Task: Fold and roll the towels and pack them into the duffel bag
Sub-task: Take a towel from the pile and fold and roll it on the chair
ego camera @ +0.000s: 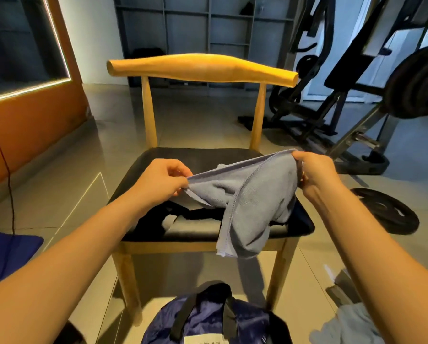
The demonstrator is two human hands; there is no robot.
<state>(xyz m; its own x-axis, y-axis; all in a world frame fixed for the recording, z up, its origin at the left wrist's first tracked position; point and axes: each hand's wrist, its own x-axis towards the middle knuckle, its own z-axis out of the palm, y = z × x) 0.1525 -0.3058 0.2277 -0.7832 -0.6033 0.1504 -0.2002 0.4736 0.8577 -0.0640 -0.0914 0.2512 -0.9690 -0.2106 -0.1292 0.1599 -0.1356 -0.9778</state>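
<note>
A grey-blue towel point(255, 197) hangs stretched between my two hands above the black seat of a wooden chair point(203, 68). My left hand point(163, 180) pinches its left corner. My right hand point(312, 170) grips the right corner, held a little higher. The rest of the towel droops over the seat's front edge. A navy duffel bag point(208, 319) with black straps lies on the floor below, at the bottom of the view. Another light grey towel point(344, 326) lies on the floor at the bottom right.
Something dark point(158, 219) lies on the seat under the towel. Gym machines point(357, 70) and a weight plate point(386, 212) stand to the right. An orange wall with a mirror point(21, 45) is at the left. A blue mat point(6, 254) lies at the lower left.
</note>
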